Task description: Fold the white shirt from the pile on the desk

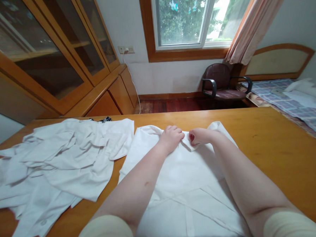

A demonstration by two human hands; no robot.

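Cream sleeves [105, 234] sit at the bottom edge, and two bare forearms run forward from them over a white shirt [182, 173]; the shirt lies flat on the table [276, 151], straight ahead of the person, its near part reaching the table's near edge and its far edge about halfway across. Both hands meet at that far edge; the left hand [172, 137] is curled into a loose fist, knuckles up, fingers closed on a small flap [187, 142] of the cloth; the right hand [200, 135] is curled too, fingertips pinching the same flap from the other side; the hands are almost touching, with the flap between them.

Left of the shirt, with its nearest edge overlapping it, a pile [57, 166] of crumpled white garments spreads to the table's left end; something small and dark shows just behind it, too small to tell.

Beyond the table a dark red chair [221, 81] stands under the window [192, 17]; a pink curtain [251, 25] hangs at the window's right; a glass-fronted wooden cabinet [51, 57] fills the left wall; a socket [126, 49] with a white cord sits beside it; a bed [300, 104] with a checked cover is at the right.
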